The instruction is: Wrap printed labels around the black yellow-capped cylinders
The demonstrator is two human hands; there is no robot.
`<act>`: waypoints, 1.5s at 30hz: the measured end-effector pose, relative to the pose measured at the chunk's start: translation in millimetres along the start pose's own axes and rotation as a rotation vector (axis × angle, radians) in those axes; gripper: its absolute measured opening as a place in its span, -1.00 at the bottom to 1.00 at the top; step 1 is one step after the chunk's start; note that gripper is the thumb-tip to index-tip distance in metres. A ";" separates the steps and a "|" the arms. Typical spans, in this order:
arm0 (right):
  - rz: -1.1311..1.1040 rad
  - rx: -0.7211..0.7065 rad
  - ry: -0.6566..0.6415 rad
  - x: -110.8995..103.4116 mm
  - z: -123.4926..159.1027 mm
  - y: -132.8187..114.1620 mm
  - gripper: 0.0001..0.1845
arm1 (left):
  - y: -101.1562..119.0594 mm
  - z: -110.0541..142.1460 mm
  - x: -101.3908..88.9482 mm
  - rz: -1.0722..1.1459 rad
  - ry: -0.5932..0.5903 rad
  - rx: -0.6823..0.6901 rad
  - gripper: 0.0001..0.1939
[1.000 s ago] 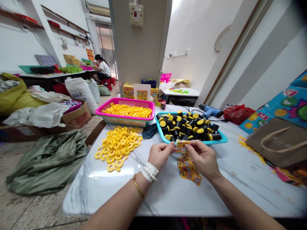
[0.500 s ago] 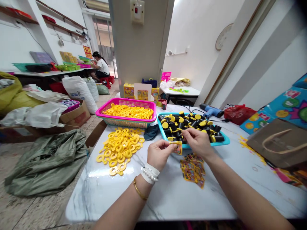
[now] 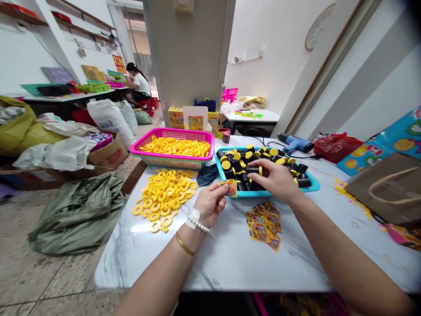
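Between the thumb and fingers of my left hand [image 3: 209, 205] is a small printed yellow label [image 3: 232, 188], held in front of the blue basket [image 3: 311, 186]. My right hand [image 3: 276, 181] is over that basket, with thumb and fingers closed on a small black cylinder with a yellow cap [image 3: 254, 170]. Many similar black cylinders with yellow caps lie jumbled in the basket. A loose pile of printed labels [image 3: 265, 226] rests on the table just below my right hand.
Yellow ring-shaped pieces [image 3: 166, 195] are heaped on the marble-patterned table [image 3: 230, 263], left of my hands. Behind them stands a pink basket [image 3: 140, 147] filled with more yellow pieces. A blue heat-gun-like tool [image 3: 296, 142] and a brown paper bag [image 3: 388, 188] are on the right. A person [image 3: 140, 83] sits far back.
My right hand has come up slightly, with a black cylinder now plainly visible in its fingers. My left hand has shifted a little left and up with the label. The view has tilted slightly down.
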State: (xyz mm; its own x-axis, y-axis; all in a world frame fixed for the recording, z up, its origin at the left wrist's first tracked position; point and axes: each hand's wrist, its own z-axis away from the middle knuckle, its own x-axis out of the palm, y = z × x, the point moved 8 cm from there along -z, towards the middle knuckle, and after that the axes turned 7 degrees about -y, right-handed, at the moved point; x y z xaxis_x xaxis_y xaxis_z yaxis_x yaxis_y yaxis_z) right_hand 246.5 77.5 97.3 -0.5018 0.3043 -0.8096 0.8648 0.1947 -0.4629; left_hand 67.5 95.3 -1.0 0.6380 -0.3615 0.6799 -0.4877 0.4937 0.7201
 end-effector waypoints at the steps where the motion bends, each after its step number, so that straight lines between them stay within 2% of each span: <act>1: -0.171 -0.032 -0.008 -0.2 11.7 -5.2 -0.71 | -1.7 0.3 0.7 0.008 -0.004 -0.007 -0.58; 3: -0.503 -0.060 -0.040 5.7 31.9 -12.3 -0.70 | -5.9 1.0 2.9 0.032 -0.019 -0.035 -0.58; 5: -0.730 -0.017 -0.058 17.0 45.3 -13.6 -0.63 | -10.6 1.1 4.9 0.062 -0.037 -0.081 -0.58; 8: -0.859 0.054 -0.027 29.2 53.4 -10.9 -0.59 | -15.5 0.3 5.5 0.102 -0.045 -0.139 -0.57; 13: -0.493 -0.060 0.083 14.3 55.9 -18.8 -0.73 | -18.1 -0.5 7.3 0.097 -0.060 -0.163 -0.58; 16: -0.343 -0.200 0.103 8.0 60.7 -31.7 -0.70 | -19.3 0.5 7.2 0.047 -0.042 -0.153 -0.56; 19: -0.264 -0.243 0.158 7.4 65.9 -36.3 -0.64 | -18.0 1.4 6.7 -0.023 -0.021 -0.118 -0.56; 25: -0.299 -0.196 0.233 16.3 72.0 -31.4 -0.65 | -10.0 3.2 8.2 -0.104 0.002 -0.015 -0.60; 29: -0.449 -0.181 0.246 18.7 76.3 -28.4 -0.61 | -9.9 6.5 15.8 -0.060 -0.059 -0.020 -0.64; 32: -0.522 -0.206 0.313 9.7 81.9 -28.6 -0.57 | -6.2 10.6 20.8 -0.130 -0.085 0.013 -0.60; 36: -0.491 -0.254 0.393 -3.0 88.2 -33.5 -0.56 | 9.2 16.7 19.2 -0.320 0.001 0.164 -0.57; 38: -0.463 -0.269 0.385 -2.7 88.6 -36.8 -0.58 | 7.1 16.3 24.9 -0.375 -0.076 0.134 -0.49; 41: -0.410 -0.292 0.339 2.5 86.8 -42.2 -0.59 | -3.3 13.8 31.3 -0.404 -0.225 0.018 -0.43; 45: -0.363 -0.295 0.213 8.9 81.0 -44.3 -0.57 | 0.5 10.0 24.3 -0.439 -0.190 0.044 -0.54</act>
State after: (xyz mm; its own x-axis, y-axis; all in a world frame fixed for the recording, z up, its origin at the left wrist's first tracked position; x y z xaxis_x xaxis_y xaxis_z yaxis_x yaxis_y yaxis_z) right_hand 205.0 -3.9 81.4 -0.7876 0.3460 -0.5099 0.6083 0.5684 -0.5539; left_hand 76.8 78.9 17.3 0.6711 -0.6683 0.3208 -0.2238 0.2299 0.9471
